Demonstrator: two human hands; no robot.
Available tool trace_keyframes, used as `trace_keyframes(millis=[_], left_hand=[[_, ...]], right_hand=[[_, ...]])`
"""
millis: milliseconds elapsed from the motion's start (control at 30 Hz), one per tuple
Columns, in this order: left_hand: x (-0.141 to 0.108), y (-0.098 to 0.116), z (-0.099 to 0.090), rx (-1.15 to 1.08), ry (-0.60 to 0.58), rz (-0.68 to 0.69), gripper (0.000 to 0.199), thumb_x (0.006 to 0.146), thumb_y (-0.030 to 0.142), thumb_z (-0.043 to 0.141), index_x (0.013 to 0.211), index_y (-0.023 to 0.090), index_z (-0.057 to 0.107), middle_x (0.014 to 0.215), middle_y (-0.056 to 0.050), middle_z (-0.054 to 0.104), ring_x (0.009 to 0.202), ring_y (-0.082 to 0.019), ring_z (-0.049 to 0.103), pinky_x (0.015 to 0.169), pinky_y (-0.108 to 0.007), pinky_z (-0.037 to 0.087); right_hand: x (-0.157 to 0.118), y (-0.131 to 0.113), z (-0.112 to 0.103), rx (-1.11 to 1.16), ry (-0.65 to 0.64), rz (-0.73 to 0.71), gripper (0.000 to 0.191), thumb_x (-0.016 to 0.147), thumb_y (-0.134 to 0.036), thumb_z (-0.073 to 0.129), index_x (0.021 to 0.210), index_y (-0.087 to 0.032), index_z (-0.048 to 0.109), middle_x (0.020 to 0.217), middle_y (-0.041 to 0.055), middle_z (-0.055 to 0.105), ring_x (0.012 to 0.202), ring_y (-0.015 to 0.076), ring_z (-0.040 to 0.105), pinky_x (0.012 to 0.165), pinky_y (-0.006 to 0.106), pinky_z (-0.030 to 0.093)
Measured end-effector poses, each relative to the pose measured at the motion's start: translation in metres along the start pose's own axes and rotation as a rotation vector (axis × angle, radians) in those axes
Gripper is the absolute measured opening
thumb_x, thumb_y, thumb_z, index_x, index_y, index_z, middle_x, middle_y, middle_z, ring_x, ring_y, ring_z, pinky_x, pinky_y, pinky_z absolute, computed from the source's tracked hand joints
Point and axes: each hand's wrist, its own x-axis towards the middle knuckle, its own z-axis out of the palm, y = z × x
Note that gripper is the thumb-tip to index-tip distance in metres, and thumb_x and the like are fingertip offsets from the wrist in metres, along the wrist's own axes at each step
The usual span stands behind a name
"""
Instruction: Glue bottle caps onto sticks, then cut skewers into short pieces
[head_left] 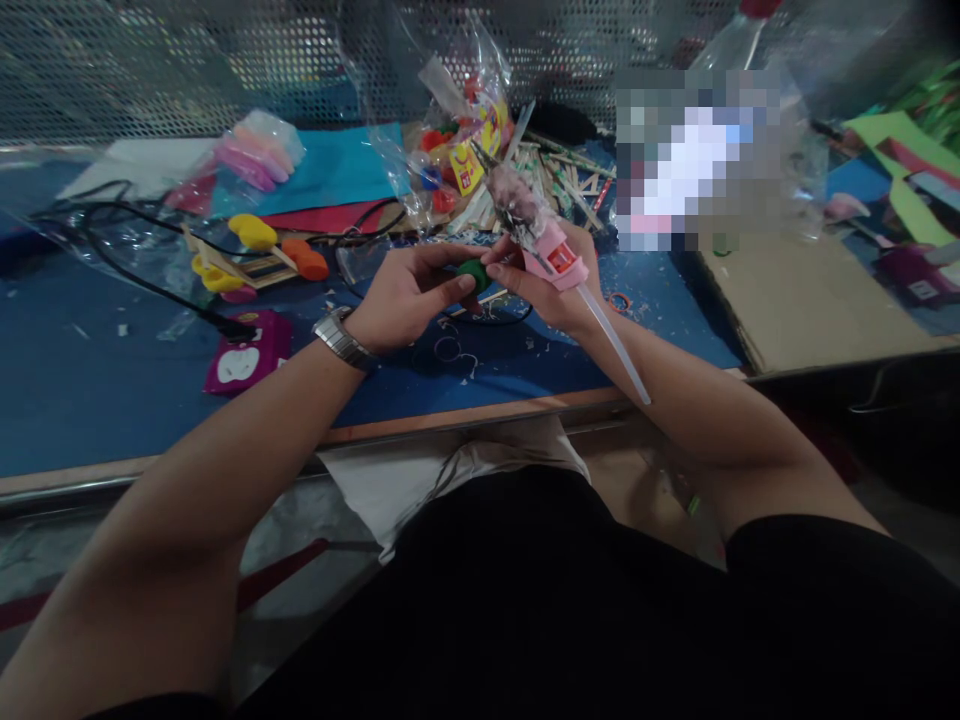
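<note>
A small round green piece [474, 274], which looks like a bottle cap, is between my two hands. The thumb and fingers of my left hand [401, 300] pinch it from the left. My right hand [541, 290] is closed around a pink hot glue gun [556, 256], its thumb and fingertips also at the green piece's right side. The gun's dark, residue-covered front points away from me, up and left. A long translucent glue stick [616, 345] sticks out of its back, over my right forearm. Part of the gun's grip is hidden by my hand.
A stick frame [262, 266] with yellow and orange round pieces lies left, behind a purple power socket [251, 352] with a black plug. Farther back are a bag of coloured caps [444, 165], loose wooden sticks [581, 180] and blue sheets [345, 165]. Cardboard [802, 310] lies right.
</note>
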Motion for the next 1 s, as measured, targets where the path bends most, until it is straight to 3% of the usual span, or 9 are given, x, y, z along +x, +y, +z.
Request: trace_keyframes(millis=[267, 467, 667, 733, 833, 900, 1000], left_hand=[[-0.004, 0.004, 0.000, 0.042, -0.014, -0.091, 0.057, 0.089, 0.057, 0.093, 0.129, 0.018, 0.084, 0.108, -0.009, 0.086, 0.077, -0.022, 0.084, 0.074, -0.034, 0.072], [-0.005, 0.013, 0.003, 0.033, -0.074, -0.096, 0.054, 0.089, 0.056, 0.093, 0.128, 0.020, 0.084, 0.118, -0.009, 0.084, 0.084, -0.022, 0.084, 0.081, -0.036, 0.073], [0.001, -0.004, -0.002, -0.042, 0.062, 0.004, 0.055, 0.078, 0.051, 0.103, 0.119, 0.024, 0.078, 0.117, -0.007, 0.080, 0.104, -0.026, 0.082, 0.085, -0.038, 0.074], [0.002, -0.011, -0.005, -0.067, 0.083, 0.010, 0.054, 0.077, 0.051, 0.104, 0.114, 0.024, 0.075, 0.113, -0.006, 0.078, 0.103, -0.026, 0.081, 0.087, -0.039, 0.074], [0.003, -0.014, -0.006, -0.087, 0.085, 0.004, 0.053, 0.078, 0.053, 0.103, 0.111, 0.023, 0.074, 0.110, -0.006, 0.077, 0.099, -0.024, 0.081, 0.088, -0.039, 0.074], [0.003, -0.012, -0.005, -0.087, 0.081, -0.012, 0.052, 0.079, 0.054, 0.102, 0.111, 0.023, 0.075, 0.108, -0.007, 0.079, 0.097, -0.023, 0.081, 0.086, -0.038, 0.075], [0.003, -0.007, -0.003, -0.093, 0.073, -0.045, 0.049, 0.082, 0.055, 0.101, 0.110, 0.022, 0.077, 0.104, -0.006, 0.080, 0.092, -0.021, 0.080, 0.082, -0.036, 0.075]], right_hand=[[-0.001, -0.004, 0.005, -0.020, 0.032, 0.034, 0.041, 0.085, -0.066, 0.093, 0.093, -0.030, 0.076, 0.097, 0.0045, 0.079, 0.090, 0.0269, 0.073, 0.088, 0.048, 0.069], [0.002, 0.006, 0.004, 0.087, 0.157, 0.038, 0.040, 0.094, -0.063, 0.088, 0.097, -0.027, 0.072, 0.081, -0.0017, 0.067, 0.064, 0.0161, 0.059, 0.065, 0.035, 0.054], [0.005, 0.013, 0.003, 0.092, 0.156, 0.030, 0.047, 0.091, -0.069, 0.089, 0.097, -0.026, 0.072, 0.069, -0.0052, 0.064, 0.059, 0.0139, 0.056, 0.060, 0.032, 0.051], [0.004, 0.011, 0.003, 0.089, 0.125, 0.029, 0.049, 0.085, -0.069, 0.093, 0.100, -0.026, 0.073, 0.084, -0.0014, 0.076, 0.066, 0.0151, 0.062, 0.066, 0.034, 0.058], [0.002, 0.006, 0.004, 0.083, 0.041, 0.003, 0.050, 0.081, -0.067, 0.096, 0.102, -0.027, 0.075, 0.110, 0.0052, 0.084, 0.090, 0.0219, 0.073, 0.090, 0.041, 0.066], [0.002, 0.003, 0.004, 0.075, -0.009, -0.017, 0.048, 0.080, -0.066, 0.097, 0.101, -0.027, 0.077, 0.110, 0.0059, 0.085, 0.097, 0.0247, 0.075, 0.099, 0.046, 0.066], [0.003, 0.005, 0.003, 0.052, -0.002, -0.075, 0.043, 0.080, -0.064, 0.097, 0.096, -0.028, 0.081, 0.103, 0.0063, 0.085, 0.092, 0.0252, 0.074, 0.096, 0.047, 0.065]])
